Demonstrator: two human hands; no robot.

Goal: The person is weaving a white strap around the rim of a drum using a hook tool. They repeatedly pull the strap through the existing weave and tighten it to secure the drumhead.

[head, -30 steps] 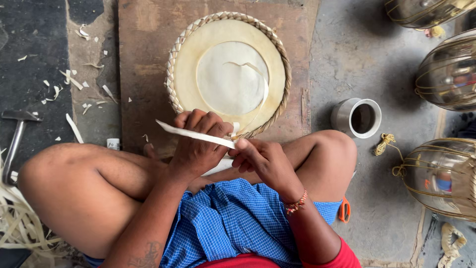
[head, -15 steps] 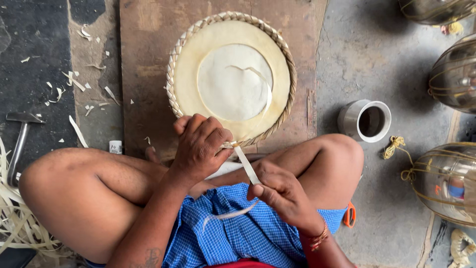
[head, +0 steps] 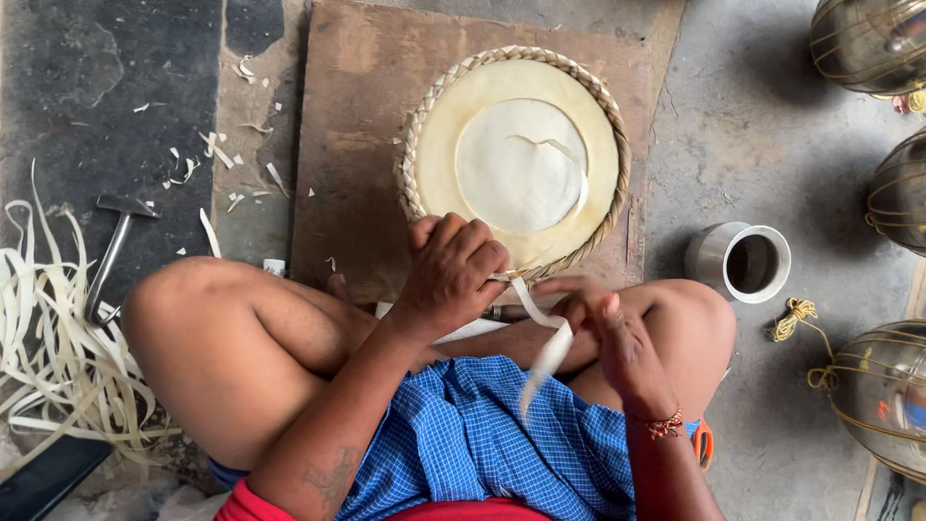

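I sit cross-legged over a round woven tray (head: 431, 130) with a braided rim, lying on a brown board (head: 352, 145). My left hand (head: 449, 273) is closed in a fist at the tray's near edge, gripping one end of a pale cane strip (head: 548, 349). The strip curves down and right over my lap. My right hand (head: 617, 333) pinches the strip a little lower, fingers partly spread. A dark tool end shows just under the left fist; what it is I cannot tell.
A hammer (head: 108, 256) and a heap of pale strips (head: 48, 357) lie at the left. Shavings dot the floor near the board's left edge. A metal cup (head: 741, 260) stands right of my knee. Wire-bound round vessels (head: 868, 43) line the right side. An orange-handled tool (head: 702, 442) lies by my right leg.
The strip was held level between both hands; it now hangs bent downward. My right hand has slid down and to the right along it. The left fist stayed near the tray's edge.
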